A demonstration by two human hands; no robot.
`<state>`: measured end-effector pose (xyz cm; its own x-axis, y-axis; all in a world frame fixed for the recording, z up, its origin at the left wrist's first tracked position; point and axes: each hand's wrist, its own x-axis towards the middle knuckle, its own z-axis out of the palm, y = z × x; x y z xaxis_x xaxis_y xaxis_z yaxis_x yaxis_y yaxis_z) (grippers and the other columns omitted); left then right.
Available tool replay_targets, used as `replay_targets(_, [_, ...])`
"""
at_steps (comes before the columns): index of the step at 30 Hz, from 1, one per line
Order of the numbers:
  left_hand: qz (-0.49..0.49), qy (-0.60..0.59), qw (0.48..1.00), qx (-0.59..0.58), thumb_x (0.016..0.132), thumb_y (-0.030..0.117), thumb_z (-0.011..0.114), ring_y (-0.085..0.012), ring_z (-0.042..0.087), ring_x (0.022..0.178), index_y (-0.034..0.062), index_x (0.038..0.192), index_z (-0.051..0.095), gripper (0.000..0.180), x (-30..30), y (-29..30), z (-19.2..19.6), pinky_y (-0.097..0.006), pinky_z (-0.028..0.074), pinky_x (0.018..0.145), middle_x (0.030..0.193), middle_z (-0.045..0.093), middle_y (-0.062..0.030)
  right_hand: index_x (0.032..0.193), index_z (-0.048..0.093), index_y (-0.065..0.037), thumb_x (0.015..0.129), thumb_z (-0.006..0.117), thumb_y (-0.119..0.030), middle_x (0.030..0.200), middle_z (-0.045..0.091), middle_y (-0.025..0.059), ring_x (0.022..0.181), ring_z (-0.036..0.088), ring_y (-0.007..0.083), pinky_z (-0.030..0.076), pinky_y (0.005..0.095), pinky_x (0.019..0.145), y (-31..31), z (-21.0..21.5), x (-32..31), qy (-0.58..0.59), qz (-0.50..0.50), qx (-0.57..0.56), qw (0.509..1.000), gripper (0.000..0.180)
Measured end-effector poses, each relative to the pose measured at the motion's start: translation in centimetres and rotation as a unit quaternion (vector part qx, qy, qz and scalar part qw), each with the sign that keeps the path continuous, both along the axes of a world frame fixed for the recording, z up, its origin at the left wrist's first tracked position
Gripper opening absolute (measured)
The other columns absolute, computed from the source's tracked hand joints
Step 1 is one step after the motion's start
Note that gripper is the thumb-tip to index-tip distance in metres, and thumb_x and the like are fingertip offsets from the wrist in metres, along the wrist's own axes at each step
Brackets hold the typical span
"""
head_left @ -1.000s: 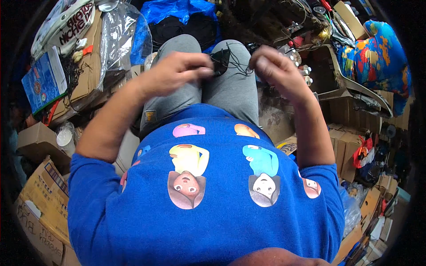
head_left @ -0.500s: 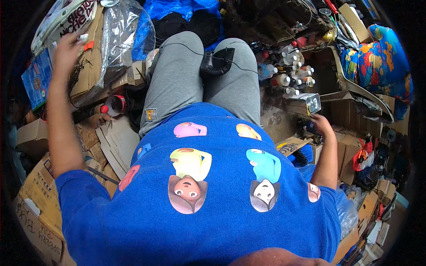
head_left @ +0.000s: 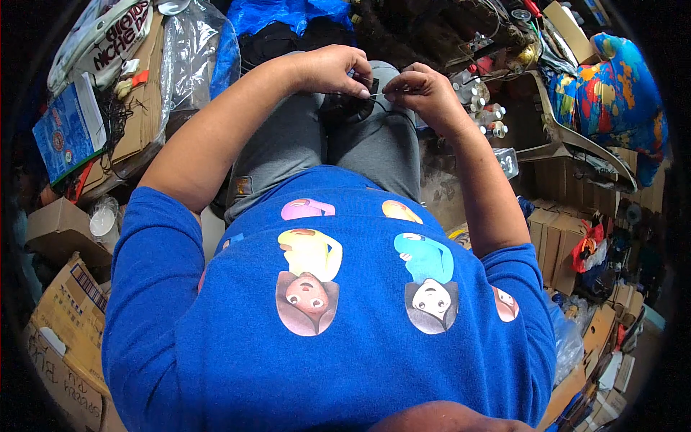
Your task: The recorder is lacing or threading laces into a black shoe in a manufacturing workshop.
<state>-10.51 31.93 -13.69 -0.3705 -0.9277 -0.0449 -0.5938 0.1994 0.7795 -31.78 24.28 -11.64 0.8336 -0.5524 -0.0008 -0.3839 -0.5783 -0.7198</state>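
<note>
Above my lap my two hands are close together. My right hand (head_left: 428, 92) is closed, pinching a thin, pale needle-like thing (head_left: 379, 94) between thumb and fingers. Its other end reaches the thumb tip of my left hand (head_left: 332, 70). The left fingers are curled in a pinch, and what they hold is too small to make out. Just beneath, a black padded thing (head_left: 347, 110) lies between my grey-trousered knees, partly hidden by the hands. A dark cord (head_left: 392, 110) loops over my right thigh beside it.
Plastic bottles (head_left: 493, 119) and a clear container (head_left: 507, 163) stand to the right. On the left lie cardboard with clear plastic sheeting (head_left: 188, 54), a blue booklet (head_left: 66, 133) and a small orange piece (head_left: 139, 78). Cardboard boxes (head_left: 61, 230) crowd both sides.
My left hand has come in from the cardboard at far left, and my right hand from beside the clear container. Both now meet over my lap with the thin thing between them.
</note>
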Motion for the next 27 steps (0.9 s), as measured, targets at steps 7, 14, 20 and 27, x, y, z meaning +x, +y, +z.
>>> replay_targets(7, [-0.004,0.095,0.991,0.094,0.076,0.020,0.069,-0.0161,0.054,0.085,0.0016,0.089,0.064,0.023,0.0,-0.3,-0.5,-0.029,0.043,0.077,0.086,0.057,-0.0052,0.085,0.070,-0.010,0.069,0.071,-0.006,0.079,0.059,0.0049,0.076,0.060,0.0156,0.048,0.0268,0.069,0.1,-1.4,0.0,-0.007,0.028,0.036,0.999,0.017])
replay_targets(14, [-0.035,0.173,0.976,0.131,0.079,0.021,0.065,-0.0150,0.054,0.087,0.0015,0.103,0.064,0.031,0.4,-0.2,-2.0,-0.029,0.041,0.081,0.086,0.060,-0.0051,0.087,0.069,-0.010,0.071,0.069,-0.003,0.078,0.057,0.0022,0.073,0.058,0.0123,0.047,0.0254,0.067,2.4,-2.2,-1.2,-0.056,-0.027,0.034,0.997,0.018])
replay_targets(20, [-0.091,0.099,0.986,0.103,0.081,0.018,0.061,-0.0191,0.053,0.093,0.0025,0.112,0.061,0.035,0.3,-0.7,-1.9,-0.031,0.038,0.088,0.093,0.058,-0.0084,0.088,0.070,-0.015,0.073,0.065,-0.005,0.079,0.058,0.0081,0.075,0.060,0.0240,0.049,0.0326,0.067,3.9,-0.1,-1.2,-0.001,-0.018,-0.092,0.996,0.018])
replay_targets(27, [-0.086,0.051,0.988,0.122,0.078,0.009,0.063,-0.0188,0.055,0.090,0.0037,0.110,0.061,0.033,-0.6,-0.6,-0.7,-0.030,0.041,0.084,0.092,0.059,-0.0081,0.082,0.068,-0.012,0.078,0.053,-0.010,0.081,0.058,0.0122,0.076,0.059,0.0304,0.043,0.0405,0.070,4.5,2.9,0.8,0.140,0.134,-0.365,0.911,0.015])
